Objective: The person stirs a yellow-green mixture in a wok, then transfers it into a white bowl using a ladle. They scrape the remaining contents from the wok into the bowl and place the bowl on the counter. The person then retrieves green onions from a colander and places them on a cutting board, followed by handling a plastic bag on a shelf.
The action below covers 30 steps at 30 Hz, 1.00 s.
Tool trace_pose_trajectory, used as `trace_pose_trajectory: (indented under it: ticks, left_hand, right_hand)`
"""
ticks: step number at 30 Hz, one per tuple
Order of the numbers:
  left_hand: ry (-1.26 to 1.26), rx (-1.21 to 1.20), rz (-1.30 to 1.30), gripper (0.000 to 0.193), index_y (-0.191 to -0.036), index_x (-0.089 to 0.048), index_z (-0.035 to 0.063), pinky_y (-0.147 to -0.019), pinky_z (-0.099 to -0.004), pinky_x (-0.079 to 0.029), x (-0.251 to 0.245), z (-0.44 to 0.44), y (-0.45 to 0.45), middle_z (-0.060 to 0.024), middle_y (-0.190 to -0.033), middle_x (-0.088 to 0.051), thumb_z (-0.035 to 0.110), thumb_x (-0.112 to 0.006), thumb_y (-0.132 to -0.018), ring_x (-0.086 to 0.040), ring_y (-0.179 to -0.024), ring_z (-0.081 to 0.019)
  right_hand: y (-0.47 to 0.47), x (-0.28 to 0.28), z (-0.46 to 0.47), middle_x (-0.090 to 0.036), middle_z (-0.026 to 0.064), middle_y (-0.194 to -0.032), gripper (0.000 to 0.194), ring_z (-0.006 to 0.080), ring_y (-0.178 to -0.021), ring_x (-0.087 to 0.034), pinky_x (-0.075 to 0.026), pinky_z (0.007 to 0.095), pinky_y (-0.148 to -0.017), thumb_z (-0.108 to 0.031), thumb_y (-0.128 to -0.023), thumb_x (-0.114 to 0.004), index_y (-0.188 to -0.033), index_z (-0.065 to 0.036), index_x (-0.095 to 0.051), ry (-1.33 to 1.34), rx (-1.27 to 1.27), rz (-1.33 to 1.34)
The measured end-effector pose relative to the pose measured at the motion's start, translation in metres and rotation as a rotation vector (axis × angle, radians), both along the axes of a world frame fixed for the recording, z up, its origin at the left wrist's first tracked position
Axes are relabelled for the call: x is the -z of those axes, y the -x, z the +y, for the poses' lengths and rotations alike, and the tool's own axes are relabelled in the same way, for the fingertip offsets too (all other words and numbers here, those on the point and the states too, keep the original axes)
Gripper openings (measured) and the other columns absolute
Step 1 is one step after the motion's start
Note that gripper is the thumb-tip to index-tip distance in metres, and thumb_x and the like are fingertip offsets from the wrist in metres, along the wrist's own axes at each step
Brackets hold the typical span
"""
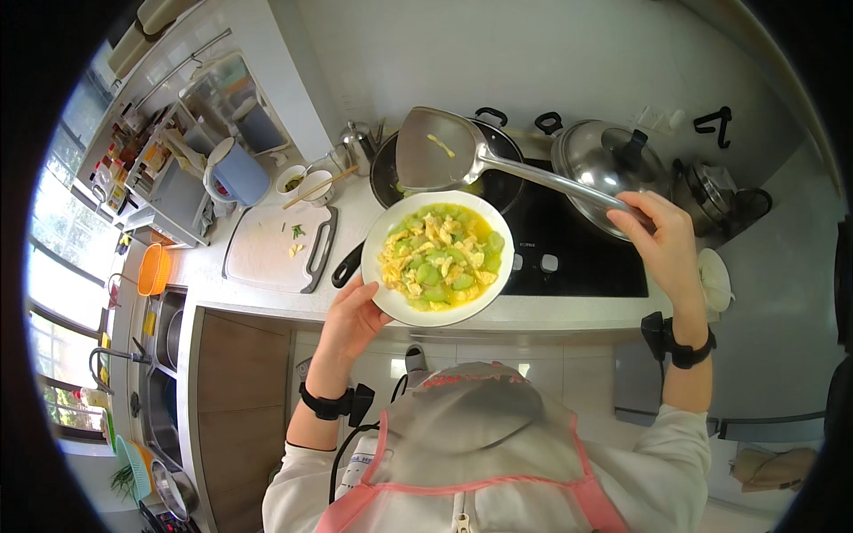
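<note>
My left hand grips the lower left rim of a white plate, which is filled with scrambled egg and sliced green vegetable in yellowish liquid. In my right hand is the handle of a metal wok spatula. Its broad blade is raised above the plate's far edge, with a small bit of food stuck on it. Beneath the blade and plate, partly hidden, is a black wok on the cooktop, with some food visible inside. The wok's black handle points out to the left of the plate.
A lidded steel pan stands on the right of the black glass cooktop. To the left lie a cutting board with food scraps, small bowls with chopsticks and a blue pitcher. The sink is at far left.
</note>
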<state>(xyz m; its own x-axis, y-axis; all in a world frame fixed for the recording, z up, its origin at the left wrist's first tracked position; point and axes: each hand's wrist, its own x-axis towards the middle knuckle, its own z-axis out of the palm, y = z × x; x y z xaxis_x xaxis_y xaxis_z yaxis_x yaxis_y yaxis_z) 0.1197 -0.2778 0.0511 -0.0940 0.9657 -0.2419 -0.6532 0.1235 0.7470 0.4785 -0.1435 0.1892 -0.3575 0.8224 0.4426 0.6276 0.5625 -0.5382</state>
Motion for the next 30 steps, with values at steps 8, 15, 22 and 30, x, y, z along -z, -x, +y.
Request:
trace_pose_trajectory:
  ticks: [8,15,22,30]
  left_hand:
    - [0.082,0.061,-0.057,0.041,-0.131,-0.041,-0.0053,-0.095,-0.0379,-0.050,0.095,-0.003,-0.032,-0.0155,-0.127,-0.054,0.007,-0.048,-0.093,-0.058,-0.112,-0.0241]
    - [0.076,0.063,-0.071,0.039,-0.133,-0.038,-0.0016,-0.095,-0.0391,-0.049,0.177,0.025,-0.030,-0.0159,-0.129,-0.051,0.003,-0.043,-0.095,-0.056,-0.114,-0.0253]
    - [0.143,0.040,-0.051,0.038,-0.133,-0.037,-0.0014,-0.095,-0.0423,-0.050,0.218,0.054,-0.031,-0.0178,-0.131,-0.049,0.001,-0.040,-0.096,-0.054,-0.116,-0.0282]
    - [0.197,0.074,0.002,0.041,-0.138,-0.034,0.0035,-0.091,-0.0369,-0.052,0.226,0.067,-0.033,-0.0131,-0.128,-0.052,0.006,-0.041,-0.098,-0.057,-0.111,-0.0219]
  right_hand:
    - [-0.044,0.057,-0.005,-0.062,0.0023,-0.074,0.026,0.0067,-0.064,-0.051,-0.039,0.0214,-0.059,-0.018,-0.083,-0.072,-0.098,0.003,-0.066,0.297,0.019,0.189]
    - [-0.073,0.073,-0.012,-0.060,-0.0009,-0.075,0.023,0.0053,-0.068,-0.051,-0.038,0.0202,-0.059,-0.016,-0.085,-0.070,-0.098,0.003,-0.067,0.357,0.089,0.319]
    - [-0.079,0.074,-0.011,-0.060,-0.0016,-0.075,0.024,0.0049,-0.068,-0.050,-0.038,0.0198,-0.059,-0.016,-0.085,-0.070,-0.098,0.004,-0.066,0.381,0.139,0.327]
    - [-0.065,0.078,0.007,-0.060,-0.0011,-0.076,0.025,0.0051,-0.069,-0.051,-0.038,0.0197,-0.059,-0.017,-0.085,-0.070,-0.099,0.004,-0.067,0.378,0.160,0.325]
